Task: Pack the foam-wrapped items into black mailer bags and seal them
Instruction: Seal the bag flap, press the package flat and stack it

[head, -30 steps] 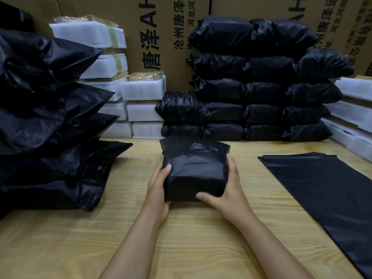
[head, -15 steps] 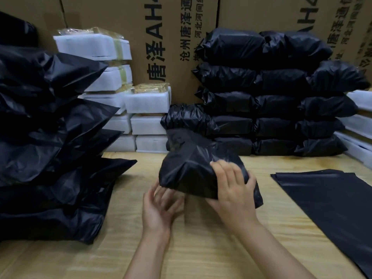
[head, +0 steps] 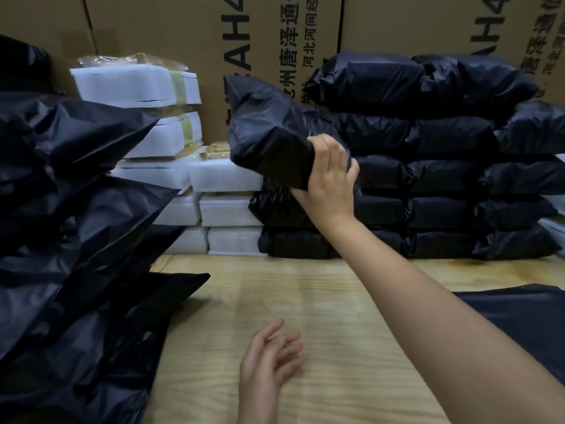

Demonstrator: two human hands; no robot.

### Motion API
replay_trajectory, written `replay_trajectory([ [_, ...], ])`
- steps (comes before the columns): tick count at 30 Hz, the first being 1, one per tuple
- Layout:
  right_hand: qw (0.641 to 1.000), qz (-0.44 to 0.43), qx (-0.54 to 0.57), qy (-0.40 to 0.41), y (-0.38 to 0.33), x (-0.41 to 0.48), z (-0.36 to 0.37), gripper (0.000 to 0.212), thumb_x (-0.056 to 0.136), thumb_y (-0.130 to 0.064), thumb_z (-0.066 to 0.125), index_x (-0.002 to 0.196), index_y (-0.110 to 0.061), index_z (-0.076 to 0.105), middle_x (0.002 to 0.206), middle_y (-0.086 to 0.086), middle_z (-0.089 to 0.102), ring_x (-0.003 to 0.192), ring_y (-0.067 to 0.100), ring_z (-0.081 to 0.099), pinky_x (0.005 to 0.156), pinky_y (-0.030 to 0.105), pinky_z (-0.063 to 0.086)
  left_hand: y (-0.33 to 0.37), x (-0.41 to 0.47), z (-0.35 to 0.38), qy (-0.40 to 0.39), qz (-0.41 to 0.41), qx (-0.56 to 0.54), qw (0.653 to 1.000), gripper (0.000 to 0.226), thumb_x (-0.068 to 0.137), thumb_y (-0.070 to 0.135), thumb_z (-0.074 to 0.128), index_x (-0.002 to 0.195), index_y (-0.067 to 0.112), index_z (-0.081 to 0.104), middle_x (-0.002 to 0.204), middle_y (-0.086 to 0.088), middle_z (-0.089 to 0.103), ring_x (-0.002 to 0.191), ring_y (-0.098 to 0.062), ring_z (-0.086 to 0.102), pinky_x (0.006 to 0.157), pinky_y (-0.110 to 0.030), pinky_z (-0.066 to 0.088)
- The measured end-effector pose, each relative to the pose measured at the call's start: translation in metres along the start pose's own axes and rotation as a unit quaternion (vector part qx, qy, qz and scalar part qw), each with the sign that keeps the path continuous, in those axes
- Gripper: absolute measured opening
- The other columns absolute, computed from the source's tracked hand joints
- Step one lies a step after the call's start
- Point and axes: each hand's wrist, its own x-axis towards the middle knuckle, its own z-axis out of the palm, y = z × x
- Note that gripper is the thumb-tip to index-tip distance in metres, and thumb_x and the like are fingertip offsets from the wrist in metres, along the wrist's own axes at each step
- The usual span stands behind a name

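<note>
My right hand [head: 328, 175] grips the near end of a packed black mailer bag [head: 269, 130] and holds it up in the air, in front of the left end of the stack of packed black bags [head: 443, 154] at the back. My left hand [head: 269, 359] hovers low over the wooden table [head: 336, 347], fingers apart, holding nothing. White foam-wrapped items [head: 134, 87] are stacked at the back left, some with yellowish tape. A flat empty black mailer bag [head: 526, 319] lies on the table at the right.
A tall pile of loose black bags [head: 70, 240] fills the left side and overhangs the table. Cardboard boxes [head: 269, 35] with printed lettering form the back wall. More white foam pieces [head: 553, 224] show at the far right edge.
The packed bag has gone from the table up and away toward the back stack, carried by my right hand alone. My left hand has let go and dropped toward the table.
</note>
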Motion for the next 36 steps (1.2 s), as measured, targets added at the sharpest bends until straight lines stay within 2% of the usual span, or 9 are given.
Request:
replay_trajectory([
  [6, 0.978, -0.064, -0.177, -0.092, 0.024, 0.011, 0.032, 0.077, 0.082, -0.024, 0.064, 0.145, -0.025, 0.022, 0.142, 0.006, 0.036, 0.125, 0.025, 0.031, 0.099, 0.059, 0.029, -0.004, -0.003, -0.001, -0.037, 0.029, 0.037, 0.998, 0.024, 0.092, -0.005, 0.047, 0.103, 0.009, 0.064, 0.081, -0.016, 0.073, 0.063, -0.019, 0.067, 0.055, -0.025, 0.055],
  [10, 0.965, -0.098, -0.205, -0.132, 0.023, 0.009, 0.045, 0.092, 0.081, -0.014, 0.062, 0.149, -0.04, 0.006, 0.143, 0.007, 0.018, 0.124, 0.025, 0.014, 0.099, 0.064, 0.024, -0.001, -0.006, 0.0, -0.048, 0.04, 0.042, 0.997, 0.025, 0.092, -0.006, 0.046, 0.105, 0.008, 0.062, 0.079, -0.016, 0.072, 0.058, -0.018, 0.066, 0.053, -0.025, 0.054],
  [13, 0.963, -0.098, -0.21, -0.139, 0.022, 0.013, 0.05, 0.094, 0.079, -0.007, 0.061, 0.147, -0.041, 0.005, 0.14, 0.005, 0.007, 0.124, 0.025, 0.01, 0.1, 0.065, 0.022, 0.0, -0.007, 0.001, -0.047, 0.036, 0.045, 0.997, 0.026, 0.092, -0.007, 0.044, 0.104, 0.008, 0.062, 0.078, -0.015, 0.072, 0.058, -0.018, 0.065, 0.054, -0.026, 0.054],
  [16, 0.955, -0.111, -0.22, -0.165, 0.023, 0.023, 0.054, 0.09, 0.081, -0.01, 0.061, 0.145, -0.04, 0.006, 0.146, 0.007, 0.013, 0.13, 0.027, 0.011, 0.101, 0.065, 0.019, 0.0, -0.008, 0.002, -0.045, 0.04, 0.055, 0.997, 0.025, 0.092, -0.006, 0.046, 0.103, 0.008, 0.063, 0.078, -0.015, 0.073, 0.061, -0.019, 0.065, 0.055, -0.024, 0.054],
  [19, 0.927, -0.162, -0.253, -0.225, 0.023, 0.023, 0.059, 0.087, 0.082, -0.014, 0.065, 0.146, -0.036, 0.01, 0.15, 0.01, 0.016, 0.136, 0.03, 0.015, 0.103, 0.065, 0.018, 0.001, -0.01, 0.003, -0.045, 0.039, 0.053, 0.997, 0.025, 0.092, -0.007, 0.046, 0.102, 0.009, 0.063, 0.078, -0.016, 0.072, 0.061, -0.019, 0.065, 0.054, -0.023, 0.054],
  [24, 0.938, -0.099, -0.225, -0.243, 0.037, 0.022, 0.067, 0.088, 0.084, -0.012, 0.065, 0.148, -0.034, 0.008, 0.153, 0.009, 0.017, 0.138, 0.031, 0.019, 0.107, 0.062, 0.019, 0.004, -0.011, 0.005, -0.047, 0.04, 0.043, 0.997, 0.027, 0.092, -0.01, 0.043, 0.098, 0.007, 0.063, 0.074, -0.016, 0.072, 0.057, -0.018, 0.064, 0.051, -0.023, 0.052],
  [29, 0.942, -0.08, -0.219, -0.242, 0.038, 0.022, 0.08, 0.088, 0.088, -0.007, 0.058, 0.149, -0.036, 0.002, 0.155, 0.01, 0.015, 0.143, 0.033, 0.013, 0.11, 0.064, 0.004, 0.004, -0.013, 0.007, -0.06, 0.036, 0.064, 0.996, 0.027, 0.091, -0.014, 0.043, 0.098, 0.004, 0.063, 0.069, -0.015, 0.071, 0.052, -0.016, 0.062, 0.049, -0.022, 0.049],
  [32, 0.935, -0.078, -0.234, -0.254, 0.038, 0.026, 0.092, 0.088, 0.092, -0.019, 0.056, 0.149, -0.037, -0.008, 0.159, 0.009, 0.004, 0.146, 0.031, -0.002, 0.108, 0.063, -0.01, 0.001, -0.01, 0.006, -0.072, 0.038, 0.084, 0.993, 0.027, 0.091, -0.013, 0.044, 0.098, 0.004, 0.063, 0.07, -0.016, 0.071, 0.055, -0.019, 0.062, 0.052, -0.024, 0.049],
  [36, 0.919, -0.063, -0.25, -0.299, 0.041, 0.042, 0.102, 0.096, 0.085, -0.068, 0.046, 0.146, -0.036, -0.021, 0.158, 0.007, -0.016, 0.144, 0.027, -0.019, 0.108, 0.057, -0.018, -0.004, -0.003, 0.002, -0.08, 0.034, 0.108, 0.99, 0.032, 0.092, -0.015, 0.04, 0.096, 0.005, 0.065, 0.07, -0.017, 0.07, 0.058, -0.024, 0.061, 0.052, -0.026, 0.049],
])
